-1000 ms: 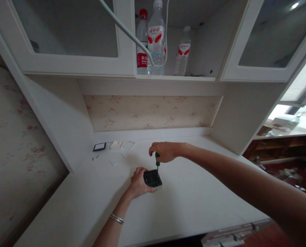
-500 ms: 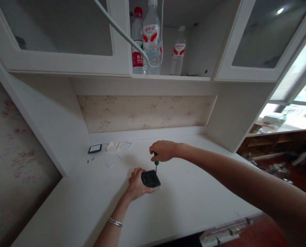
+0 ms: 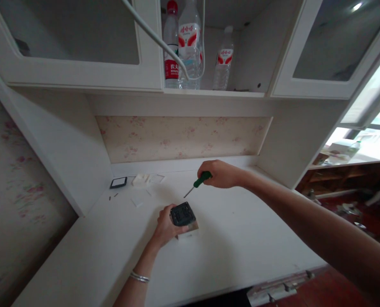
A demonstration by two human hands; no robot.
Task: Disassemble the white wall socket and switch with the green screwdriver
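Note:
My left hand point(image 3: 165, 226) grips a small black-topped box point(image 3: 182, 214) by its left side and near edge, thumb along the front. The lower part of the box looks pale. My right hand point(image 3: 220, 174) is wrapped round the green handle of a screwdriver point(image 3: 202, 179). Its thin metal shaft slants down to the left. The tip is in the air above the far edge of the box, apart from it.
A black frame with a white panel point(image 3: 118, 182) lies at the back left of the white table point(image 3: 234, 247). Beside it are white plastic pieces point(image 3: 140, 180), a clear flat piece point(image 3: 136, 202) and two small dark bits point(image 3: 112, 196). Plastic bottles point(image 3: 190, 47) stand in the cabinet above.
The screwdriver has left the box: my right hand has lifted it up and away, tilting it from upright to a slant. My left hand has raised and tipped the box slightly.

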